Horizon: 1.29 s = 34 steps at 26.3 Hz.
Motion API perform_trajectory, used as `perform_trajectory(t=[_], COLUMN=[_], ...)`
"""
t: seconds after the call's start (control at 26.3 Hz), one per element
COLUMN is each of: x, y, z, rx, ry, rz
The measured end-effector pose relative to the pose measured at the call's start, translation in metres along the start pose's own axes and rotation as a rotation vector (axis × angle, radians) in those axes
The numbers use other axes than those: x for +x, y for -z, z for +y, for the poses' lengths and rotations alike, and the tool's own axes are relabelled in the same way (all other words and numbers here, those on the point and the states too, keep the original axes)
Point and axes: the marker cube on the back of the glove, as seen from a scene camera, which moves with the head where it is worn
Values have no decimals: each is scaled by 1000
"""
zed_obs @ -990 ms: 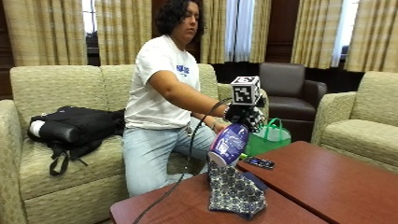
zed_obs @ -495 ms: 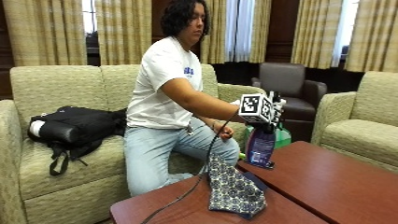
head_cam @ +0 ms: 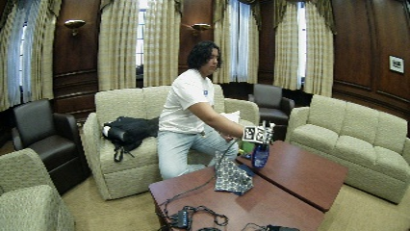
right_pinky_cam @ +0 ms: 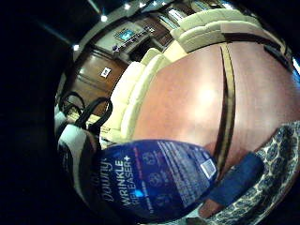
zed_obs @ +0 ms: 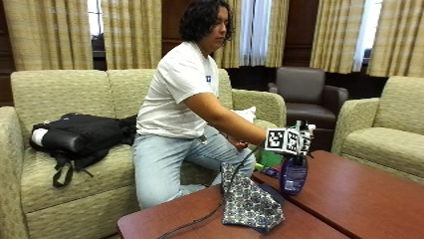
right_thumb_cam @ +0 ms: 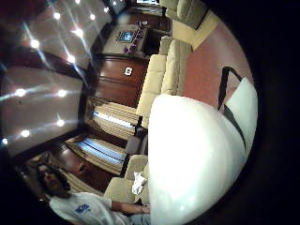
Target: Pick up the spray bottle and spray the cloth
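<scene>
Hand [zed_obs: 296,144] grips one bottle [zed_obs: 293,175].

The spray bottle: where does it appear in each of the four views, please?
Outside view: spray bottle upright on the table, under the right hand.
Wide outside view: the bottle beside the patterned cloth.
Little finger side palm view: its blue label close to the palm.
Thumb side palm view: probably the white shape.
Shared landmark: the table.
</scene>
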Motion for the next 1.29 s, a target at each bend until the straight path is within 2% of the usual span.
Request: perform_trajectory(t=[0.49,0.84,1.1,1.29], x=[10,9,8,8], y=[-23,-41,-52,-54], z=[-2,-19,-30,-31], rx=[109,121,105,29], ry=[76,89,80,67], rz=[8,16,11,-10])
